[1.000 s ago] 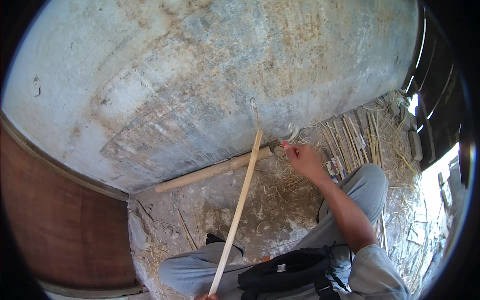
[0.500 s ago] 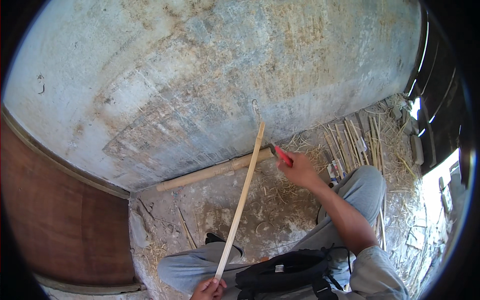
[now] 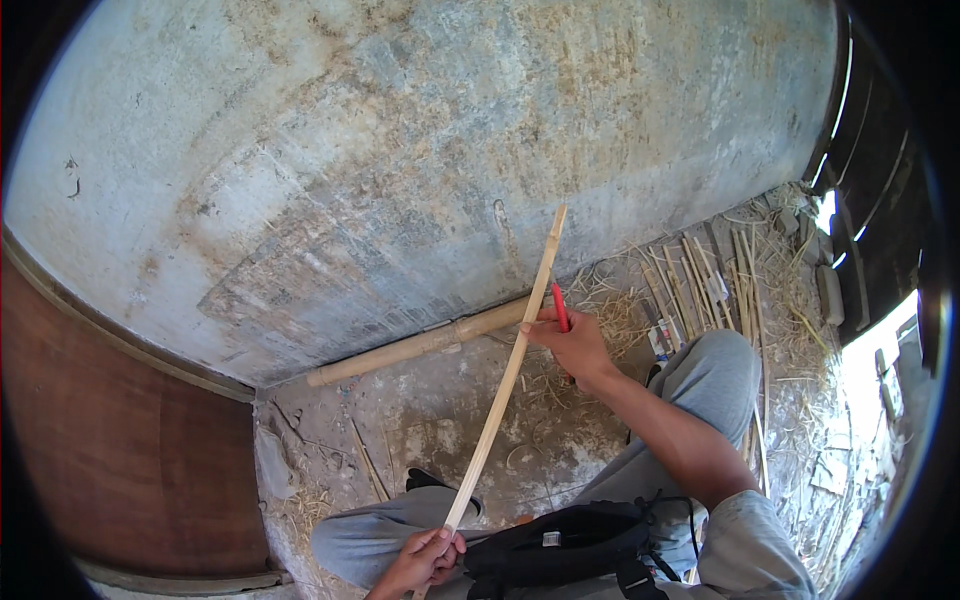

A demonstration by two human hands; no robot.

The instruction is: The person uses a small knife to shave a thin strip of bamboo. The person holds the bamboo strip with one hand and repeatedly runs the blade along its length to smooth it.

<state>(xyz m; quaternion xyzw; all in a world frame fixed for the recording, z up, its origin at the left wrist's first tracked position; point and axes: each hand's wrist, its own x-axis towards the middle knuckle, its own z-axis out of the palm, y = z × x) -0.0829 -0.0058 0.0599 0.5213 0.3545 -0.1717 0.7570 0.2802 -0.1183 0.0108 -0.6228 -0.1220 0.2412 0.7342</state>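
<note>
A long, pale bamboo strip [image 3: 497,408] slants up from my lap toward the wall, its tip standing free in front of the wall. My left hand [image 3: 428,560] is closed round its lower end. In my right hand [image 3: 577,348] is a tool with a red handle [image 3: 560,306]; its working end is hard to make out. The thumb and fingers of that hand also meet the strip in its upper part. Behind the strip, a thick bamboo pole [image 3: 420,350] lies on the floor along the foot of the wall.
Several bamboo strips [image 3: 690,287] and curled shavings [image 3: 625,318] lie on the floor at the right. A black waist bag [image 3: 560,550] rests on my lap between my bent legs. The stained wall [image 3: 400,180] rises ahead, and a brown wooden panel [image 3: 130,420] stands at the left.
The strip's tip has swung up and to the right. My right hand has turned and come against the strip, its tool now upright. My left hand has risen slightly.
</note>
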